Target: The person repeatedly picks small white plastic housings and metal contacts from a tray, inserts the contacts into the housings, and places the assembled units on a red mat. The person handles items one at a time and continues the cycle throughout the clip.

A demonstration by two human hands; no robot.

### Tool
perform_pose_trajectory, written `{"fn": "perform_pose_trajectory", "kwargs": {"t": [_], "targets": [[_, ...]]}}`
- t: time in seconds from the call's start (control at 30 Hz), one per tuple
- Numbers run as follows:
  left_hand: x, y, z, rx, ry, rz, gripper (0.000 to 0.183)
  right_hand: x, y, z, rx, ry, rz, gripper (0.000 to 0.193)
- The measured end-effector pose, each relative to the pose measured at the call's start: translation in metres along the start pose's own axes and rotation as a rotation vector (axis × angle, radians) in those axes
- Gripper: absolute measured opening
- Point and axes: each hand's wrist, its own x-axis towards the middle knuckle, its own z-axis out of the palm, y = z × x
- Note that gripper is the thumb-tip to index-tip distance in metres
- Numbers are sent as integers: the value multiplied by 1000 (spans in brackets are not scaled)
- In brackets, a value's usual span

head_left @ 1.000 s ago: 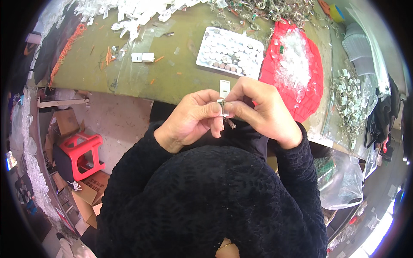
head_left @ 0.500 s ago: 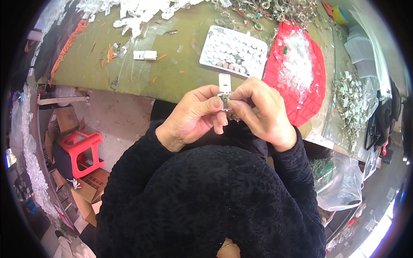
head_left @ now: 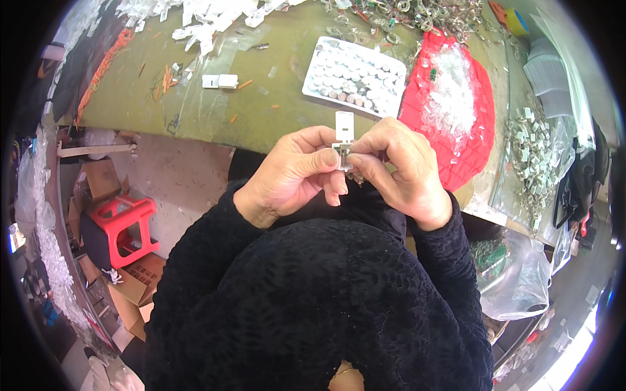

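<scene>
Between both hands, at the table's near edge, is a small white plastic case (head_left: 344,127) with its lid flipped up and metal parts showing in its lower half. My left hand (head_left: 293,169) pinches the case's left side between thumb and fingers. From the right, my right hand (head_left: 401,169) is closed with thumb and forefinger at the case's inner part; whether a tiny piece sits in that pinch is hidden. Just beyond the hands lies a white tray (head_left: 306,90) of round silver button cells (head_left: 352,77).
Right of the tray, a red cloth (head_left: 479,140) bears a heap of small clear pieces (head_left: 450,91). White plastic parts (head_left: 208,19) pile at the far left, near two white cases (head_left: 220,81). Metal clips (head_left: 424,13) lie at the back. A red stool (head_left: 124,228) stands at left.
Both hands and the white case have shifted very slightly to the right. The case's opened lower half is turned a little more into view; the grip looks the same.
</scene>
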Motion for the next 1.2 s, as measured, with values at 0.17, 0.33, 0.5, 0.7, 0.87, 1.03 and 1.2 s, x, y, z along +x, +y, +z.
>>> {"fn": "perform_pose_trajectory", "kwargs": {"t": [0.17, 0.33, 0.5, 0.7, 0.87, 1.03, 1.2], "targets": [[-1, -1, 0, 7, 36, -3, 25, 1, -2, -5, 74, -103, 127, 16], [-1, -4, 5, 106, 131, -3, 29, 5, -3, -5, 88, -155, 205, 14], [-6, 3, 4, 179, 101, -16, 27, 0, -7, -2, 377, -82, 648, 25], [-16, 3, 3, 298, 63, -126, 30, -14, -11, 7, 775, -148, 848, 29], [-12, 4, 0, 210, 105, -137, 39, -15, 2, -2, 522, 136, 744, 14], [-7, 6, -3, 152, 103, -14, 40, -8, 32, -5, -367, 213, 306, 8], [-6, 5, -4, 142, 107, -36, 42, -8, 46, -1, -500, 142, 246, 9]]}}
